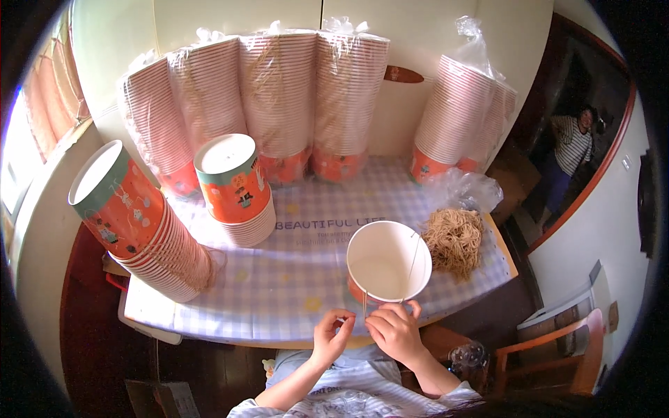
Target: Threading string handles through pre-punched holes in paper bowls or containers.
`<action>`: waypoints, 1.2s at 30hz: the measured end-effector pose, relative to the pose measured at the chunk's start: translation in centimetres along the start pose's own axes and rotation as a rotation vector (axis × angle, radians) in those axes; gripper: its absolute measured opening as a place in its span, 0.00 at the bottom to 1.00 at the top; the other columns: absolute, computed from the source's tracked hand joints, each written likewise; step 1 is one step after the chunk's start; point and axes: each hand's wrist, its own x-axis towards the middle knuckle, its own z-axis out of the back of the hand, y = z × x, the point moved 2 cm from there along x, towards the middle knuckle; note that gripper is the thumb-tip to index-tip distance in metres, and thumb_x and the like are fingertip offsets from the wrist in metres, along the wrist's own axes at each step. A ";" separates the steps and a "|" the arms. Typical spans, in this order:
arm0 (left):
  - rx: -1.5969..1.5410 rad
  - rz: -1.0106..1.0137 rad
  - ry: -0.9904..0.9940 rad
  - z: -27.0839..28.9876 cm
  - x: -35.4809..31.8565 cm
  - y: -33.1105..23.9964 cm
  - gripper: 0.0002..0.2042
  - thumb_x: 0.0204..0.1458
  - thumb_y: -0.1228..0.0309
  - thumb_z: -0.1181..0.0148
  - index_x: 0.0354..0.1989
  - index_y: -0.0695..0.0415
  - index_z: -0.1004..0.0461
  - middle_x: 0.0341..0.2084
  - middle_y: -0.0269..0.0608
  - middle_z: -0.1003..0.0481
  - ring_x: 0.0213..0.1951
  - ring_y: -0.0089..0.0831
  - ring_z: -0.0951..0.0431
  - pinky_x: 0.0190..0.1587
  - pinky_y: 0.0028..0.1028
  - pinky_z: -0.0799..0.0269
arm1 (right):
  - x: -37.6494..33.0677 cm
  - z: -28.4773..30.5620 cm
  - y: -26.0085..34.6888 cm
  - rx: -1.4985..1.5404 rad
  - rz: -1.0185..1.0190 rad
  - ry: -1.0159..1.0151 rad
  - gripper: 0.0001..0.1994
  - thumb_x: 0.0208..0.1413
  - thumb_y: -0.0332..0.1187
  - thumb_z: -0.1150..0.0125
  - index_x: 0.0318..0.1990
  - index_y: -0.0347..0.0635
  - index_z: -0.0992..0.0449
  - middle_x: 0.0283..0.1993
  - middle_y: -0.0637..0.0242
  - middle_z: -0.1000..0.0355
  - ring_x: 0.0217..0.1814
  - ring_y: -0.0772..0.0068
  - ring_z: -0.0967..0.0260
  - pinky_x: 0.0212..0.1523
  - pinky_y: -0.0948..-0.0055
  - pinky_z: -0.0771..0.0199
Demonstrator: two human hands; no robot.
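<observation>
Paper tub (383, 261): on the surface (279, 282), twelve o'clock from the nearer right hand (394, 333), one o'clock from the left hand (332, 336). String (365, 304): twelve-to-six, between hands. Fingers, both: curled nearly closed, hold unclear.

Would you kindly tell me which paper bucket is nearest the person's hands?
The lone bucket with its open mouth up, just beyond the left hand and right hand; the stacked buckets all stand farther away.
</observation>
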 end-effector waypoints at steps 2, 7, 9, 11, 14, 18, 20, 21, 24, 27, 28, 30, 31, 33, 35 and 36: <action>-0.023 0.108 0.047 -0.4 0.5 -0.3 0.04 0.49 0.77 0.48 0.33 0.62 0.30 0.33 0.36 0.30 0.29 0.17 0.32 0.29 0.16 0.37 | 0.1 0.0 0.0 -0.008 0.002 0.002 0.06 0.37 0.32 0.37 0.26 0.50 0.27 0.30 0.79 0.33 0.38 0.78 0.36 0.47 0.62 0.53; -0.057 0.171 0.095 -1.5 0.6 -0.3 0.05 0.49 0.75 0.46 0.33 0.62 0.30 0.32 0.34 0.30 0.30 0.17 0.33 0.31 0.16 0.37 | -0.2 -0.3 0.0 -0.103 0.020 0.024 0.05 0.37 0.30 0.38 0.24 0.51 0.28 0.29 0.80 0.33 0.38 0.80 0.36 0.47 0.61 0.53; -0.055 0.195 0.112 -1.6 0.7 -0.4 0.05 0.49 0.74 0.46 0.33 0.61 0.30 0.31 0.33 0.30 0.30 0.17 0.33 0.31 0.15 0.37 | -0.1 -0.3 0.0 -0.097 0.028 0.022 0.05 0.36 0.30 0.38 0.23 0.50 0.28 0.29 0.80 0.33 0.38 0.80 0.36 0.47 0.61 0.53; -0.168 0.339 0.125 -1.7 0.9 -0.4 0.05 0.49 0.73 0.46 0.33 0.61 0.30 0.28 0.31 0.30 0.30 0.17 0.33 0.33 0.15 0.38 | 0.0 -0.3 -0.1 -0.093 0.038 0.018 0.05 0.36 0.30 0.38 0.22 0.50 0.29 0.28 0.80 0.33 0.37 0.80 0.36 0.46 0.62 0.52; -0.285 0.402 0.150 -1.7 0.8 -0.3 0.06 0.49 0.73 0.46 0.33 0.61 0.30 0.27 0.30 0.31 0.29 0.15 0.34 0.32 0.15 0.39 | 0.0 -0.3 -0.3 -0.053 0.012 0.009 0.05 0.36 0.30 0.38 0.23 0.49 0.28 0.27 0.80 0.33 0.36 0.79 0.36 0.46 0.61 0.53; -0.337 0.466 0.149 -1.6 0.8 0.1 0.06 0.49 0.72 0.45 0.34 0.59 0.30 0.27 0.29 0.30 0.29 0.14 0.36 0.31 0.15 0.41 | 0.0 -0.2 -0.5 -0.039 0.024 0.033 0.05 0.36 0.31 0.37 0.23 0.50 0.27 0.27 0.80 0.33 0.35 0.79 0.36 0.46 0.62 0.52; -0.428 0.526 0.128 -1.9 0.9 -0.1 0.05 0.49 0.71 0.45 0.32 0.58 0.30 0.26 0.27 0.31 0.27 0.13 0.37 0.28 0.15 0.44 | 0.1 -0.1 -0.7 -0.038 0.038 0.039 0.05 0.36 0.31 0.37 0.23 0.51 0.27 0.26 0.80 0.33 0.35 0.79 0.36 0.45 0.62 0.52; -0.431 0.523 0.124 -1.9 1.2 -0.2 0.05 0.49 0.71 0.45 0.32 0.58 0.30 0.26 0.27 0.31 0.27 0.13 0.37 0.28 0.15 0.44 | 0.1 0.0 -0.7 -0.025 0.045 0.046 0.04 0.36 0.31 0.37 0.22 0.51 0.27 0.26 0.80 0.32 0.34 0.79 0.36 0.45 0.63 0.52; -0.558 0.555 0.078 -1.9 2.2 -0.6 0.04 0.49 0.71 0.45 0.30 0.56 0.30 0.24 0.26 0.32 0.25 0.13 0.39 0.27 0.15 0.45 | 0.2 0.2 -1.0 0.002 0.065 0.064 0.04 0.36 0.31 0.38 0.21 0.50 0.27 0.25 0.80 0.32 0.34 0.78 0.36 0.45 0.65 0.51; -0.500 0.538 0.088 -1.9 3.5 -0.9 0.03 0.48 0.71 0.44 0.29 0.55 0.30 0.23 0.24 0.33 0.24 0.13 0.40 0.27 0.15 0.46 | 0.3 0.5 -1.4 0.015 0.090 0.103 0.03 0.36 0.31 0.38 0.20 0.50 0.27 0.24 0.79 0.32 0.34 0.78 0.36 0.44 0.68 0.49; -0.480 0.542 0.092 -1.9 3.8 -0.8 0.03 0.48 0.71 0.44 0.28 0.54 0.29 0.23 0.25 0.32 0.25 0.13 0.38 0.28 0.15 0.44 | 0.3 0.6 -1.6 0.015 0.103 0.128 0.03 0.37 0.31 0.39 0.20 0.50 0.27 0.24 0.79 0.32 0.35 0.78 0.36 0.44 0.70 0.48; -0.461 0.543 0.095 -1.9 4.4 -0.9 0.02 0.48 0.71 0.44 0.28 0.54 0.29 0.24 0.25 0.31 0.26 0.14 0.36 0.28 0.15 0.42 | 0.3 0.7 -2.0 0.031 0.146 0.214 0.02 0.37 0.31 0.39 0.20 0.49 0.27 0.24 0.79 0.32 0.35 0.78 0.36 0.43 0.71 0.47; -0.439 0.537 0.092 -1.8 4.6 -1.1 0.02 0.48 0.70 0.43 0.27 0.54 0.29 0.24 0.25 0.31 0.25 0.14 0.37 0.29 0.15 0.43 | 0.3 0.7 -2.1 0.047 0.185 0.300 0.02 0.38 0.32 0.39 0.21 0.49 0.26 0.24 0.79 0.31 0.35 0.78 0.36 0.42 0.72 0.46; -0.417 0.530 0.090 -1.5 5.0 -1.1 0.03 0.47 0.70 0.43 0.27 0.53 0.29 0.24 0.25 0.31 0.25 0.14 0.37 0.30 0.16 0.43 | 0.6 1.0 -2.3 0.075 0.205 0.294 0.02 0.38 0.32 0.39 0.21 0.48 0.26 0.24 0.79 0.31 0.36 0.78 0.36 0.42 0.73 0.45; -0.371 0.518 0.081 -1.1 5.3 -0.7 0.03 0.47 0.70 0.43 0.28 0.54 0.28 0.24 0.26 0.30 0.24 0.14 0.38 0.28 0.16 0.43 | 0.9 1.4 -2.4 0.104 0.226 0.291 0.02 0.38 0.32 0.39 0.21 0.48 0.26 0.24 0.79 0.31 0.36 0.78 0.36 0.42 0.74 0.44; -0.372 0.516 0.080 -1.1 5.4 -0.9 0.03 0.47 0.70 0.43 0.28 0.54 0.28 0.24 0.26 0.30 0.24 0.14 0.38 0.28 0.16 0.43 | 1.0 1.5 -2.4 0.120 0.229 0.312 0.02 0.39 0.32 0.39 0.21 0.48 0.26 0.25 0.79 0.31 0.36 0.77 0.36 0.42 0.74 0.44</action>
